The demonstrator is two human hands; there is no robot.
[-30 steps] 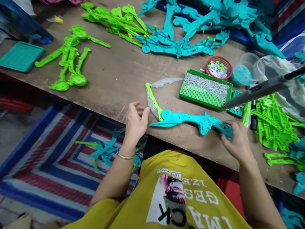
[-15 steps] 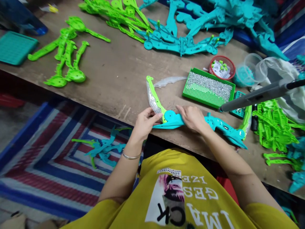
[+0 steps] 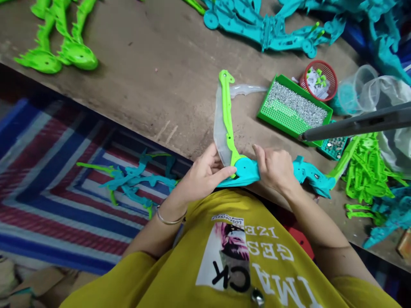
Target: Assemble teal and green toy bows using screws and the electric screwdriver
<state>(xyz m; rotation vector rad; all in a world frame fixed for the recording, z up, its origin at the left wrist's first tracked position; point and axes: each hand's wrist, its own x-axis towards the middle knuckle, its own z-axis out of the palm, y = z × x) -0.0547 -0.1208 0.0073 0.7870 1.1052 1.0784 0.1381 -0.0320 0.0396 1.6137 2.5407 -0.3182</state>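
Note:
A bow-shaped toy of teal plastic [image 3: 248,171] lies across the table's front edge, close to my shirt. From its left end a bright green arm [image 3: 227,113] points away from me, with a translucent blade [image 3: 219,124] along its left side. My left hand [image 3: 207,173] pinches the joint where the green arm meets the teal body, thumb on top. My right hand [image 3: 276,167] wraps over the middle of the teal body, hiding that part. At the toy's right end another green arm [image 3: 345,159] is partly visible.
Behind the toy lie a loose translucent blade [image 3: 245,89] and a green tray of screws [image 3: 293,109]. A grey power screwdriver [image 3: 356,124] hangs in from the right. Green parts [image 3: 366,171] pile up at right, teal assemblies [image 3: 282,36] at the back.
My view has shifted and turned. The toy is nearer my body, and its left green arm points more directly away from me. Both hands keep hold of it.

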